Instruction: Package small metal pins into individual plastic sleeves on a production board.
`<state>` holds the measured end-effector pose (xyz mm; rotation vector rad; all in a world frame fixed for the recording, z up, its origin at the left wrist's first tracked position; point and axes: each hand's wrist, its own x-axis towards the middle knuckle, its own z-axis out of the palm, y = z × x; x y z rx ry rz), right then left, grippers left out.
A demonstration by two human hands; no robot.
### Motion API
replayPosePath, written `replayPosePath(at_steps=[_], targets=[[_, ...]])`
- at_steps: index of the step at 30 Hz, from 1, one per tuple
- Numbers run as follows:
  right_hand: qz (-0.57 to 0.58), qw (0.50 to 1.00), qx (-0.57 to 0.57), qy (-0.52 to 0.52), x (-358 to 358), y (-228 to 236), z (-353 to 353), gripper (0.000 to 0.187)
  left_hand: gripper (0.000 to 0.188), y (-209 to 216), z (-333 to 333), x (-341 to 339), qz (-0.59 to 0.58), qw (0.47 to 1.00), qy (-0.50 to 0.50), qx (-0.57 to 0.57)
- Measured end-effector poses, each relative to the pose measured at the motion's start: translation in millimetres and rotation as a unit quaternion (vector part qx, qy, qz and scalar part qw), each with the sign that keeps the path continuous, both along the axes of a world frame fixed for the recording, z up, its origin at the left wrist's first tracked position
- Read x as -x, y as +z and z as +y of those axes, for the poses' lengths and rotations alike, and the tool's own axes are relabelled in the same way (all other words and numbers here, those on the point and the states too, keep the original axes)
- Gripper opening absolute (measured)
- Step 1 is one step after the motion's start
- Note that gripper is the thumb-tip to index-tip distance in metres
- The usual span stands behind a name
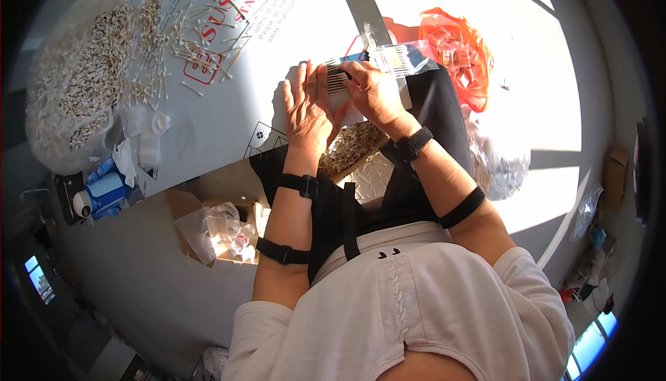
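At the near right edge of the table [229, 103], my two hands meet over a row of cotton swabs [336, 81] lined up side by side. My left hand [309, 114] lies flat with fingers stretched, fingertips beside the row's left end. My right hand [378, 96] is bent over the right end, thumb and forefinger closing on the swabs; its palm hides part of them. Just beyond the right hand lies a clear plastic pack [399, 60] with more swabs in line. Below my hands, a cardboard box of loose swabs [354, 146] sits at my lap.
Loose swabs [201, 48] are scattered across the table's far left, next to a big clear bag of swabs [90, 69]. Clear plastic tubs [149, 134] and a blue bottle [104, 192] stand near the left corner. A red bag [458, 55] of clear containers lies right; an open carton [191, 225] is below.
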<state>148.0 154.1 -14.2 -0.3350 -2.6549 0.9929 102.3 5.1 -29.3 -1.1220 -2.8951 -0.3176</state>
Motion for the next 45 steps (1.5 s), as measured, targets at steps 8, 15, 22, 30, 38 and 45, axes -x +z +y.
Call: replayPosePath(at_steps=[8,15,22,30,38,45], targets=[[-0.041,0.999,-0.002,0.019,5,0,5,0.03,0.086,-2,0,1,0.001,1.0,-0.004,-0.008],[-0.042,0.991,-0.093,0.083,5,13,13,0.049,0.086,-2,0,1,-0.017,1.0,-0.001,-0.016],[0.007,0.963,-0.24,0.121,7,7,18,0.059,0.087,6,2,1,-0.036,0.999,-0.005,0.016],[0.065,0.946,-0.283,0.143,3,-4,20,0.051,0.084,14,4,0,-0.053,0.997,-0.007,0.054],[0.039,0.962,-0.264,0.054,-13,7,29,0.06,0.082,8,2,0,-0.047,0.999,0.005,0.02],[-0.037,0.972,-0.232,-0.013,-33,-15,75,0.073,0.079,0,7,1,-0.026,1.0,-0.004,-0.008]])
